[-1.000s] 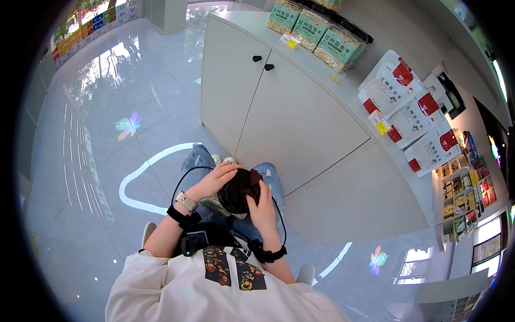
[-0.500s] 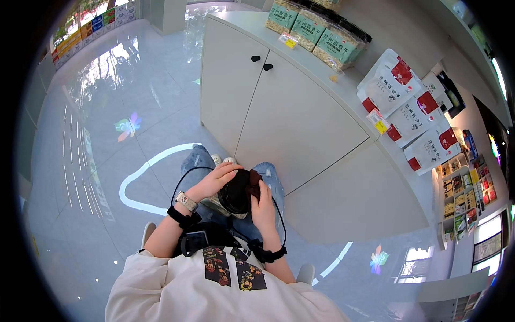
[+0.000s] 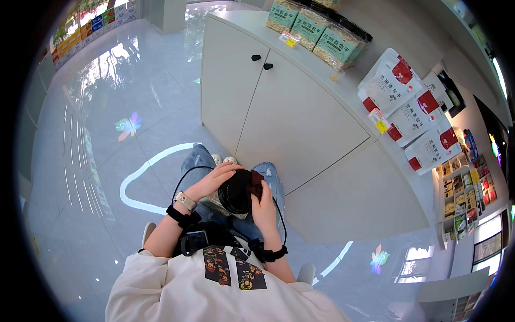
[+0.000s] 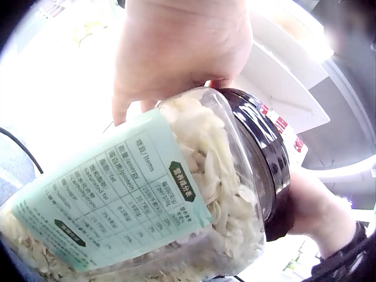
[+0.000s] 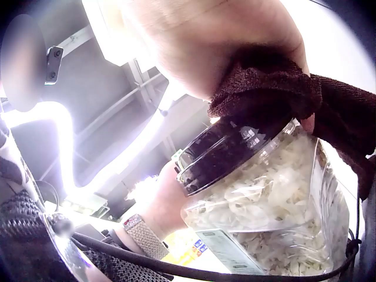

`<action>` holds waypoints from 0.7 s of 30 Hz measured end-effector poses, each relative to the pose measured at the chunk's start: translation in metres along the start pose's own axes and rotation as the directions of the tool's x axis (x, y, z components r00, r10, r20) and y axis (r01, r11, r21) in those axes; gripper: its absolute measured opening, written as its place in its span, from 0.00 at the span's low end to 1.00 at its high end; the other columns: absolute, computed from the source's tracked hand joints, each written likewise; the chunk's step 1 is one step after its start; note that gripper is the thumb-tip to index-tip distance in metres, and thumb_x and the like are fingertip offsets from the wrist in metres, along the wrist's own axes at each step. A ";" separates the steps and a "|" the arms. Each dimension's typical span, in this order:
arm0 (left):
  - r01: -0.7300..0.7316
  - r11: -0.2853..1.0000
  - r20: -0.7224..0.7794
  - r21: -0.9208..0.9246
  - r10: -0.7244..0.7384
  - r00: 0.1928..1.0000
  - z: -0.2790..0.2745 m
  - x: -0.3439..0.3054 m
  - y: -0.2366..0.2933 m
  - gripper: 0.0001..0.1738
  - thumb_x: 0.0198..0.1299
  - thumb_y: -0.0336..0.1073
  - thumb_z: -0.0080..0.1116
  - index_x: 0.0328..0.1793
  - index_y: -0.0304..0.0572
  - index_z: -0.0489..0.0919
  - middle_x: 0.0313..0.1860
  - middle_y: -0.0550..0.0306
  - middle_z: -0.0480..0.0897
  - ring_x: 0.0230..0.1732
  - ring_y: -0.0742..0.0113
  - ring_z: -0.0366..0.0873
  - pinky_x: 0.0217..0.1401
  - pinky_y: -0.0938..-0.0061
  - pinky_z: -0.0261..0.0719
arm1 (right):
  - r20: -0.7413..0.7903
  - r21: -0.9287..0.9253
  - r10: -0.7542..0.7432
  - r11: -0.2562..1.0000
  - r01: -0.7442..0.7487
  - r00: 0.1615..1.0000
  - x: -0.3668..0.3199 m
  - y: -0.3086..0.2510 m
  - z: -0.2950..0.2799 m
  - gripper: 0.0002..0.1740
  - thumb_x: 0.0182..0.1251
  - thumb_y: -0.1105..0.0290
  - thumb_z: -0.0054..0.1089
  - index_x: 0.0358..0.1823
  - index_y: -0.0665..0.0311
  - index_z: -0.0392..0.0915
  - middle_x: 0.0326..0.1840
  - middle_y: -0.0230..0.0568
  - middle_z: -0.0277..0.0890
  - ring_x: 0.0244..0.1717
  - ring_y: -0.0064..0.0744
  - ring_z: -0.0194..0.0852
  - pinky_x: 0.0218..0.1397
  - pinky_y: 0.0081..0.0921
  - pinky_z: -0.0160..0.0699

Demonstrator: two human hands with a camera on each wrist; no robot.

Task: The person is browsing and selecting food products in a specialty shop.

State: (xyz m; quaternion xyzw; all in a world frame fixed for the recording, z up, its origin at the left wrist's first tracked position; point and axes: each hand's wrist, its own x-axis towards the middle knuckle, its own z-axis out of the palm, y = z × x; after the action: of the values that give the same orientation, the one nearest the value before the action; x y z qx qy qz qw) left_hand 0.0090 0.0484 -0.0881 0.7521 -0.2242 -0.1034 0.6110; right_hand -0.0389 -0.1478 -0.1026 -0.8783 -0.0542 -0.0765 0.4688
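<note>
A clear square jar (image 4: 217, 176) of pale dried flakes, with a black lid (image 5: 217, 153) and a green label (image 4: 111, 194), lies tilted over the person's lap. The left hand (image 3: 214, 180) grips the jar from its far side, its fingers over the body near the lid. In the right hand (image 3: 263, 210) is a dark brown cloth (image 5: 264, 88), pinched and pressed against the lid's edge and the jar's shoulder. The cloth (image 3: 254, 184) hangs partly past the fingers. Some of the right fingertips are hidden behind the cloth and jar.
A white cabinet (image 3: 300, 118) stands in front of the knees. On its top are several similar jars (image 3: 335, 47), white and red pouches (image 3: 410, 124) and price tags (image 3: 379, 122). Black cables loop beside both wrists. Stocked shelves (image 3: 464, 198) are at the far right.
The right hand and the cloth have shifted slightly along the lid's edge, and the fingers have changed their bend a little. The left hand and the jar stay nearly still.
</note>
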 end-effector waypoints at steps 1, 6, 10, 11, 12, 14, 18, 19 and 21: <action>-0.007 1.000 0.022 0.004 0.007 1.000 -0.001 0.000 0.001 0.20 0.67 0.38 0.37 0.63 0.44 0.67 0.66 0.54 0.61 0.70 0.61 0.49 0.71 0.70 0.43 | 0.016 0.018 0.024 1.000 -0.025 1.000 0.000 -0.003 -0.002 0.25 0.64 0.67 0.47 0.62 0.64 0.56 0.60 0.53 0.60 0.59 0.52 0.62 0.58 0.34 0.64; 0.032 0.999 0.019 0.027 -0.033 0.999 0.000 0.000 0.005 0.21 0.65 0.39 0.41 0.63 0.45 0.67 0.65 0.53 0.61 0.69 0.60 0.50 0.71 0.69 0.44 | 0.008 -0.009 -0.006 1.000 0.006 1.000 0.001 0.003 0.001 0.26 0.63 0.65 0.47 0.62 0.62 0.56 0.61 0.51 0.60 0.55 0.54 0.65 0.52 0.38 0.68; 0.015 0.998 -0.027 0.059 -0.013 1.000 0.003 0.001 0.003 0.21 0.63 0.40 0.45 0.61 0.43 0.68 0.62 0.52 0.67 0.69 0.58 0.50 0.70 0.68 0.47 | 0.008 -0.008 0.000 1.000 0.000 1.000 0.001 0.002 0.000 0.26 0.63 0.65 0.47 0.62 0.62 0.56 0.61 0.51 0.60 0.55 0.54 0.66 0.53 0.38 0.68; 0.020 0.996 -0.026 0.083 -0.017 1.000 0.003 0.001 0.005 0.21 0.63 0.40 0.45 0.61 0.43 0.67 0.62 0.52 0.67 0.69 0.57 0.50 0.70 0.68 0.47 | 0.006 -0.011 0.000 1.000 0.000 1.000 0.001 0.002 0.000 0.26 0.63 0.65 0.46 0.62 0.62 0.56 0.61 0.51 0.59 0.55 0.54 0.66 0.53 0.38 0.68; 0.024 0.994 -0.026 0.107 -0.022 0.999 0.003 0.000 0.009 0.22 0.62 0.40 0.46 0.62 0.43 0.67 0.61 0.52 0.67 0.69 0.57 0.50 0.70 0.67 0.47 | 0.004 -0.007 -0.001 1.000 0.001 1.000 0.001 0.002 0.000 0.26 0.63 0.65 0.47 0.62 0.62 0.56 0.61 0.51 0.60 0.55 0.54 0.65 0.53 0.37 0.68; 0.024 0.992 -0.028 0.126 -0.020 0.999 0.003 -0.001 0.011 0.22 0.61 0.40 0.47 0.62 0.43 0.67 0.61 0.51 0.67 0.69 0.57 0.50 0.70 0.67 0.47 | 0.002 0.001 -0.003 1.000 0.003 1.000 0.000 0.001 0.000 0.26 0.63 0.65 0.47 0.62 0.62 0.56 0.61 0.51 0.60 0.56 0.53 0.65 0.53 0.36 0.68; 0.024 0.998 -0.042 0.059 -0.022 0.999 0.008 0.000 0.005 0.23 0.60 0.38 0.49 0.62 0.44 0.67 0.62 0.51 0.67 0.70 0.56 0.49 0.70 0.66 0.47 | -0.008 0.084 0.042 0.996 -0.041 0.999 0.002 0.000 0.000 0.24 0.63 0.68 0.48 0.60 0.67 0.59 0.58 0.53 0.64 0.58 0.47 0.65 0.59 0.31 0.63; 0.027 0.999 -0.050 0.032 -0.025 0.998 0.009 0.001 0.005 0.23 0.60 0.38 0.49 0.62 0.44 0.67 0.62 0.51 0.66 0.70 0.56 0.49 0.70 0.66 0.47 | -0.021 0.121 0.041 0.992 -0.038 0.999 0.004 0.007 0.001 0.24 0.62 0.69 0.48 0.60 0.67 0.60 0.57 0.53 0.65 0.57 0.46 0.66 0.59 0.30 0.63; 0.039 0.999 -0.024 0.003 -0.039 0.999 0.010 0.005 0.010 0.22 0.60 0.37 0.48 0.61 0.44 0.67 0.63 0.52 0.65 0.71 0.55 0.47 0.70 0.66 0.46 | -0.050 0.144 0.042 0.989 -0.035 0.998 0.004 0.019 0.003 0.23 0.62 0.69 0.49 0.58 0.67 0.62 0.55 0.53 0.66 0.56 0.47 0.66 0.58 0.32 0.64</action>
State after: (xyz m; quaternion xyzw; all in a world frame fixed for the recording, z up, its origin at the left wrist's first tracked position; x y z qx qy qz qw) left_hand 0.0071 0.0354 -0.0806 0.7587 -0.2022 -0.1059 0.6101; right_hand -0.0320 -0.1554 -0.1187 -0.8409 -0.0301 -0.0866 0.5334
